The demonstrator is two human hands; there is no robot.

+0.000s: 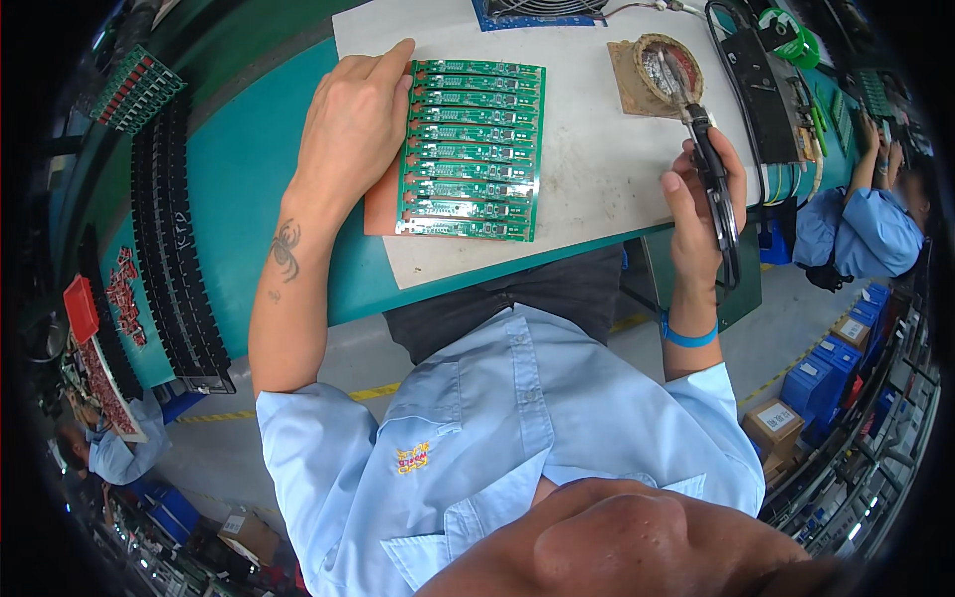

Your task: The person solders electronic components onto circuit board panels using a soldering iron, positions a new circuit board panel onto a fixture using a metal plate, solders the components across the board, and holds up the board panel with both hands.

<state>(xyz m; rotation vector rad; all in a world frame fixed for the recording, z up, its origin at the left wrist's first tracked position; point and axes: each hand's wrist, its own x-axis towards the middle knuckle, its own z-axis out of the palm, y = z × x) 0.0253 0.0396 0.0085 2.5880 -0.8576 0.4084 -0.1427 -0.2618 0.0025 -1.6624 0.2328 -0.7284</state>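
Observation:
A green circuit board panel [473,149], made up of several narrow boards in rows, lies on a white sheet in front of me. My left hand [360,114] is closed at the panel's left edge, thumb against it and the other fingertips partly hidden. Under that edge an orange-brown piece [380,211] sticks out. To the right, my right hand [688,214] is closed around the black handle of a soldering iron [712,174]. The iron's metal tip reaches over a round tin [652,58], which sits on a brown pad [627,85].
A fan [542,8] stands at the far edge. Right of the tin are a black box [761,95], cables and a green solder spool [791,40]. Black slotted racks [174,239] and red parts [124,298] lie left. Co-workers sit on both sides.

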